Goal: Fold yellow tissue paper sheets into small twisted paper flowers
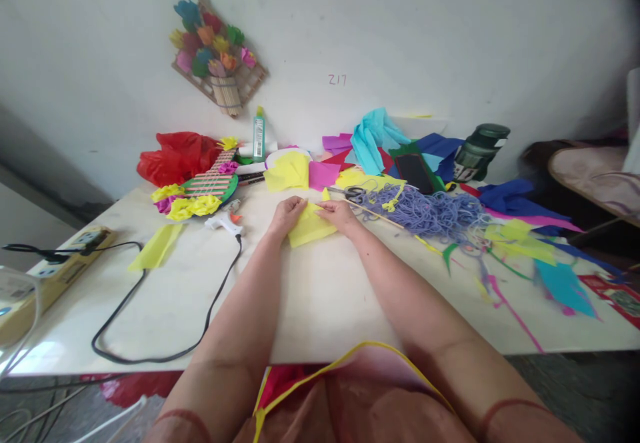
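Note:
A piece of yellow crepe paper (313,229) is stretched between my two hands above the middle of the table. My left hand (289,215) is closed on its upper left part. At its upper right, my right hand (340,216) pinches the same paper, and a small yellow tip shows above the fingers. A thin wooden stick (383,218) runs beside my right hand toward a heap of purple yarn (425,208). Scissors (354,194) lie just behind that hand. Beyond the paper are a yellow sheet (290,169) and a pink sheet (324,175).
A white glue gun (225,223) with a black cord, a yellow paper strip (159,246) and a power strip (70,269) lie left. Behind stand a decorated green craft piece (213,185) and a glue bottle (259,137). A phone (414,173) and dark jar (481,153) are right.

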Tool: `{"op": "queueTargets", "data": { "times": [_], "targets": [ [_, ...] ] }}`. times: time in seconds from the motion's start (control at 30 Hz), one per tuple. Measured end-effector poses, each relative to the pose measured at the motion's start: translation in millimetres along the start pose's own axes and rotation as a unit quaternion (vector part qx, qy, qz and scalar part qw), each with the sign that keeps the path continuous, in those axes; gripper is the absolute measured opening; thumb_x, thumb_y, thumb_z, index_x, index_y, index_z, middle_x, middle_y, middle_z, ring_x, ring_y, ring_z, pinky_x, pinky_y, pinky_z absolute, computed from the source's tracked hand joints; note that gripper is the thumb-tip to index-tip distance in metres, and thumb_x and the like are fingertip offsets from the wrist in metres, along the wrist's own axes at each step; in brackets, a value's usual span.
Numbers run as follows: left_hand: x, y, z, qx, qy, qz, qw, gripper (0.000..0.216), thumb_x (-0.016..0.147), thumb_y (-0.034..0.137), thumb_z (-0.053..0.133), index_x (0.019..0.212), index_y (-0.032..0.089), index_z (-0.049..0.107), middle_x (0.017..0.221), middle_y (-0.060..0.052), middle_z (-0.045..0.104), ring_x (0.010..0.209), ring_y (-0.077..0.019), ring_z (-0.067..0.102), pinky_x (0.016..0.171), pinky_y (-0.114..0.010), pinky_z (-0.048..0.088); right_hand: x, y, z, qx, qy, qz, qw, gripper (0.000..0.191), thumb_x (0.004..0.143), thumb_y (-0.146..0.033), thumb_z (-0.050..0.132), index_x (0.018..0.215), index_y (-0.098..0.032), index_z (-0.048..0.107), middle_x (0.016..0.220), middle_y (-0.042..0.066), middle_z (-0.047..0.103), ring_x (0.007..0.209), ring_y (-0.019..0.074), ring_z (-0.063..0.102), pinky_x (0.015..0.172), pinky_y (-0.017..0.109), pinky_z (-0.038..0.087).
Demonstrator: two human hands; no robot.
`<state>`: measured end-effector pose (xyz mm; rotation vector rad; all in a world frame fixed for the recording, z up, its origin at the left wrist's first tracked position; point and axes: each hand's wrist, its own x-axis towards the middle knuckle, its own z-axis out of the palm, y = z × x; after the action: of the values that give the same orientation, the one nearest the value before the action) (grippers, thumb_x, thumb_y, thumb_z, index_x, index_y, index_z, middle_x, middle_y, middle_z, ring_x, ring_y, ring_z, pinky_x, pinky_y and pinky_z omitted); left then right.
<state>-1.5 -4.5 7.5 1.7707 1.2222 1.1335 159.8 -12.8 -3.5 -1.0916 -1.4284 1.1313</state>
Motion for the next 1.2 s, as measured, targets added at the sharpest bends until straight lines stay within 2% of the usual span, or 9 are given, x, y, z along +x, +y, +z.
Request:
{"op": "queueTargets", "data": {
  "times": [0.13,0.33,0.57,0.7,0.93,1.2],
  "targets": [
    [0.4,-1.3,1.2,-0.004,0.000,0.000,1.000,0.035,0.072,0.049,0.049,0.064,0.016,0.048,0.054,0.004,0.040,0.049,-0.0069,0.033,0.045,-0.019,0.025,-1.0,-0.6,-2.8,-0.053,0.008,-0.009,0.999,0.030,0.064,-0.040,0.058,0.073,-0.012,0.066,0.061,0.000,0.058,0.056,0.0105,0.049,0.054,0.023,0.038],
    [2.2,-4.3,2.4,0.006,-0.009,-0.006,1.000,0.034,0.072,0.049,0.050,0.065,0.016,0.050,0.054,0.004,0.042,0.048,-0.0072,0.035,0.044,-0.019,0.025,0.7,2.1,-5.0,-0.113,0.019,-0.026,0.993,0.028,0.065,-0.040,0.055,0.061,-0.013,0.060,0.051,-0.003,0.047,0.050,0.0083,0.040,0.049,0.021,0.031],
    [2.1,-2.1,0.6,0.052,0.007,0.012,0.999,0.032,0.072,0.042,0.049,0.056,0.016,0.041,0.050,0.005,0.036,0.047,-0.0065,0.030,0.044,-0.019,0.022,-0.8,1.3,-4.1,-0.099,0.018,-0.015,0.995,0.031,0.064,-0.044,0.055,0.059,-0.014,0.058,0.050,-0.004,0.045,0.049,0.0081,0.039,0.047,0.021,0.029],
    [1.3,-1.8,0.7,0.036,-0.002,0.012,0.999,0.032,0.071,0.043,0.051,0.055,0.017,0.041,0.048,0.005,0.035,0.046,-0.0064,0.030,0.043,-0.019,0.021,-2.1,-0.8,-5.4,-0.094,0.019,-0.005,0.995,0.030,0.064,-0.044,0.055,0.058,-0.014,0.055,0.048,-0.005,0.042,0.047,0.0077,0.037,0.046,0.021,0.028],
    [-0.7,-2.0,0.9,0.012,-0.036,-0.016,0.999,0.033,0.067,0.046,0.055,0.067,0.014,0.057,0.057,0.000,0.053,0.052,-0.0098,0.045,0.045,-0.020,0.031,-4.5,-4.1,-5.6,-0.091,0.000,-0.003,0.996,0.031,0.065,-0.044,0.055,0.055,-0.015,0.051,0.046,-0.005,0.040,0.047,0.0078,0.036,0.046,0.021,0.027],
    [-1.1,-0.6,2.6,-0.022,-0.024,-0.019,0.999,0.034,0.065,0.048,0.058,0.067,0.013,0.058,0.058,0.000,0.056,0.052,-0.0102,0.048,0.047,-0.020,0.033,-3.2,-0.8,-6.3,-0.068,-0.009,-0.013,0.998,0.027,0.065,-0.040,0.056,0.065,-0.014,0.059,0.055,-0.002,0.052,0.053,0.0101,0.045,0.052,0.022,0.034]
  ]
}}
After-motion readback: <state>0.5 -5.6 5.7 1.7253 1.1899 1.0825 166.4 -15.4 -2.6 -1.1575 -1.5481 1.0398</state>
